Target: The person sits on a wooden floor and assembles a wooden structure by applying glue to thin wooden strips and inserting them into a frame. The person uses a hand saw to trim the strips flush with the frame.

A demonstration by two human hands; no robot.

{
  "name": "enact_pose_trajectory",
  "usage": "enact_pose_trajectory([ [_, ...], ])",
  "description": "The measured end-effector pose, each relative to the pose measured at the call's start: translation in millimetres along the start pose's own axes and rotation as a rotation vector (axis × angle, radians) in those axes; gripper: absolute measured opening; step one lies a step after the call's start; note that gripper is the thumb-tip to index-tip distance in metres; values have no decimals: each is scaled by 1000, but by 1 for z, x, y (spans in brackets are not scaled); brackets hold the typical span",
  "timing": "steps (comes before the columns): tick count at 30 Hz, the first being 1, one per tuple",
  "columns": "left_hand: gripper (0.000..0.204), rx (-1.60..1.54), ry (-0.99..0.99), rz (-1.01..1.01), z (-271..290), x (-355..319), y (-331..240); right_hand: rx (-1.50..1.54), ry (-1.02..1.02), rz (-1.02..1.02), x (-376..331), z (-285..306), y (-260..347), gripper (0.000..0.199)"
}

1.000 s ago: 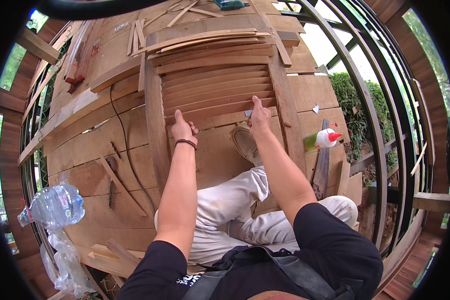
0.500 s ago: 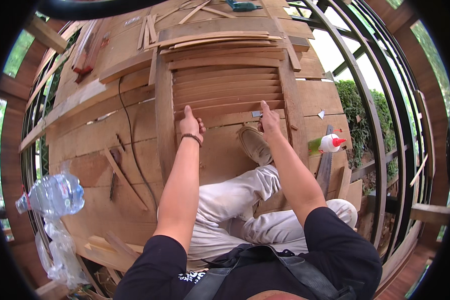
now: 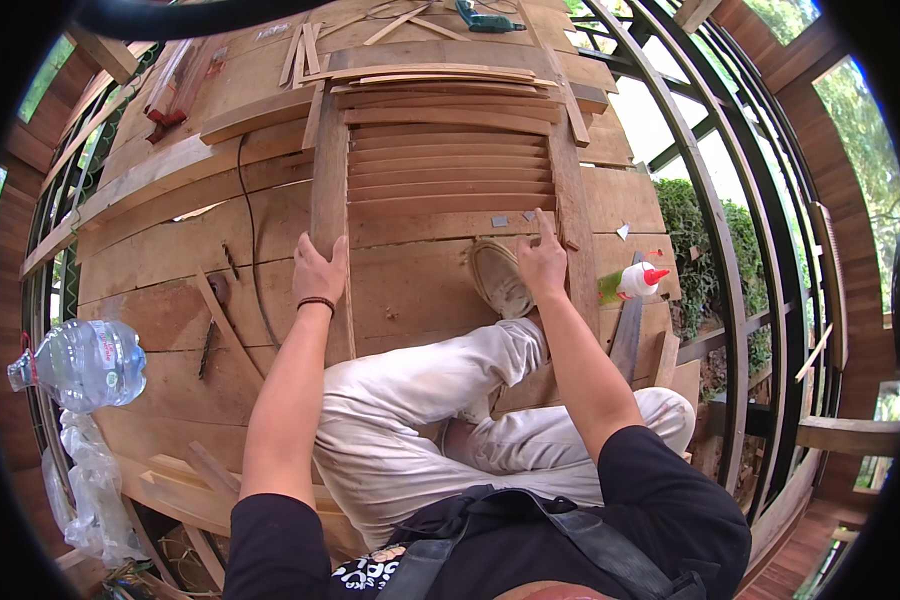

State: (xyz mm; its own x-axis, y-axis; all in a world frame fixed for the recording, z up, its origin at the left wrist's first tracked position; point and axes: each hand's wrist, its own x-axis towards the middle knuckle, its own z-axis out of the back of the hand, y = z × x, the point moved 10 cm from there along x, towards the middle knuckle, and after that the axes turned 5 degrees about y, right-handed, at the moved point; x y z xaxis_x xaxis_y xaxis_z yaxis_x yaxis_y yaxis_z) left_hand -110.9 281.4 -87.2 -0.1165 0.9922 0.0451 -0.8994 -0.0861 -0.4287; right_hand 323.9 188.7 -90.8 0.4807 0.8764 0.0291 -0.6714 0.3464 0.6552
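Note:
A wooden louvre frame [image 3: 330,205] lies on the plank floor before me, with several thin slats [image 3: 450,190] set across its upper half. My left hand [image 3: 320,270] is open over the frame's left upright, thumb and fingers apart, holding nothing. My right hand [image 3: 542,265] is beside the inner edge of the right upright, just below the lowest slat. One finger points forward and the others are partly bent; I see nothing held. Loose slats [image 3: 440,74] are stacked across the frame's far end. My shoe [image 3: 500,278] is inside the frame's lower opening.
A glue bottle [image 3: 632,283] with a red tip and a handsaw [image 3: 627,340] lie right of the frame. A large clear water bottle [image 3: 90,365] stands at left. A black cable [image 3: 250,240] crosses the planks. A green power tool [image 3: 490,18] lies far off. Metal railing [image 3: 715,150] borders the right.
Both hands have come off the lowest slat, which now sits closer to the slats above. My left hand has moved left and nearer me, opening; my right hand has shifted slightly.

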Motion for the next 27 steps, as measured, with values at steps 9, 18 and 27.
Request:
enact_pose_trajectory([
  [9, 85, -38, 156, 175, -1, -4, -2, -42, 79, -53, 18, -2, 3, 90],
  [18, 81, -34, 140, 176, 1, -4, 0, -98, 78, -111, 46, -9, -11, 92],
  [27, 79, -27, 134, 169, -3, -2, -2, 205, 29, -300, 34, -32, -78, 81],
])
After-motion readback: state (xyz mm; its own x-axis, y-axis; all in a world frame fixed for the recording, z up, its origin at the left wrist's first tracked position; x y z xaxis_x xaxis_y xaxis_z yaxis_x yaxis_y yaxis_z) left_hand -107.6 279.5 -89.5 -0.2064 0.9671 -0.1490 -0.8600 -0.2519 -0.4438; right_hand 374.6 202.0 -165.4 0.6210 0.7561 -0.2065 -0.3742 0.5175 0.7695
